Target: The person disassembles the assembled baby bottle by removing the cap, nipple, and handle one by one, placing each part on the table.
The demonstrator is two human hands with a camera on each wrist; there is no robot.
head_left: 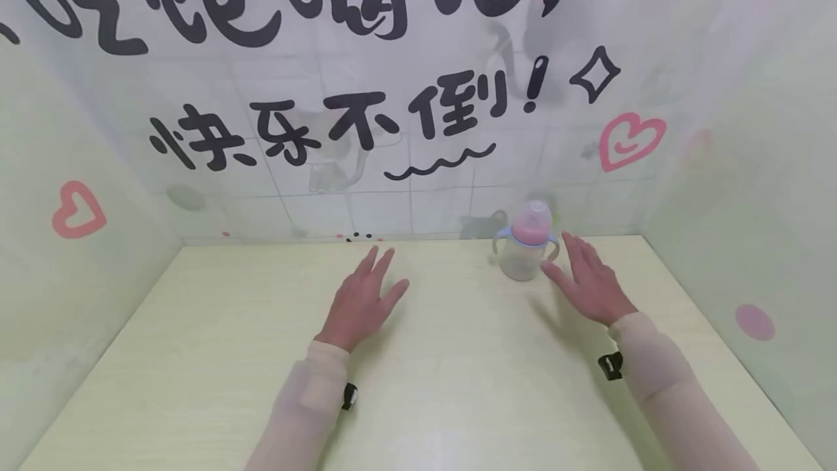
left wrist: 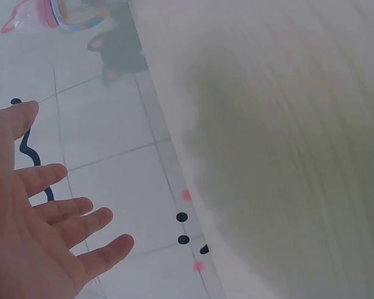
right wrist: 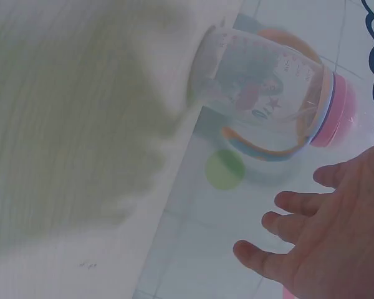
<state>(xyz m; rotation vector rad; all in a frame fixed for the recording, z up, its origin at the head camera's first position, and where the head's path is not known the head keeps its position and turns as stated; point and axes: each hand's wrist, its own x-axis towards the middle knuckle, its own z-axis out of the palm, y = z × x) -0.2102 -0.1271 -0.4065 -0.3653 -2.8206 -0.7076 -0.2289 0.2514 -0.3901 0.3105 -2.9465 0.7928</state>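
Observation:
A clear baby bottle [head_left: 521, 259] with a pink collar, a translucent domed cap and two side handles stands upright near the back edge of the table. My right hand [head_left: 591, 283] hovers just right of it, fingers spread and holding nothing. In the right wrist view the bottle [right wrist: 262, 78] shows printed scale marks and a small picture, with the fingers of the right hand [right wrist: 336, 230] apart from it. My left hand [head_left: 358, 305] is over the middle of the table, fingers extended and nothing in them. The left wrist view shows that hand [left wrist: 37, 218] with spread fingers.
The pale wooden table [head_left: 216, 355] meets a translucent printed sheet [head_left: 366, 213] at the back, bearing large black characters and a pink heart [head_left: 631, 141]. Similar side sheets stand left and right; the right one carries a pink dot [head_left: 755, 321]. Dark bands are on both wrists.

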